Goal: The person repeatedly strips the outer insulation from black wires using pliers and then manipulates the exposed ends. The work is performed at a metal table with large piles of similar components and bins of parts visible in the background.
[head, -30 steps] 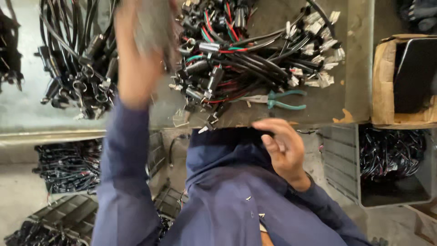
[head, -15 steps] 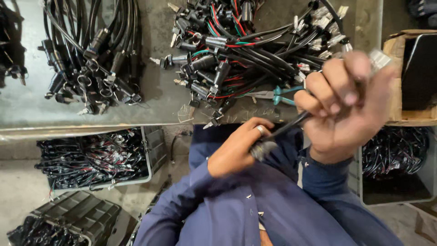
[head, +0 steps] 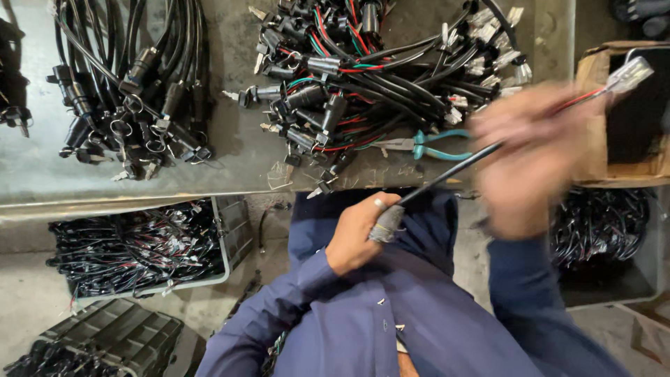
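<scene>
Nearest, blue sleeves and a shirt front fill the lower middle. Left hand [head: 359,234] closed around the grey-taped end [head: 386,225] of a black cable [head: 447,178], low and just below the table's near edge [head: 139,199]. Cable runs taut up and to the right, crossing that edge, into the right hand [head: 534,157], blurred, raised over the table's right part; seems wrapped about the cable, though how tightly cannot be told. Beyond the right hand, red lead and pale plastic connector [head: 628,73] stick out over the cardboard box [head: 593,119] at the right.

Below the table on the left, a grey crate [head: 223,244] full of thin wires, a black ribbed crate [head: 112,335] nearer still; on the right, a bin of dark wiring [head: 600,227] under the box. Narrow strip of floor between crate and body.

On the table, teal-handled pliers [head: 426,145] lie near the front edge, just beside the cable's path. Farther, a tangled heap of harnesses [head: 363,77] in the centre, and a separate bundle of black cables [head: 132,91] at the left. Bare grey metal between the two piles and along the near edge.
</scene>
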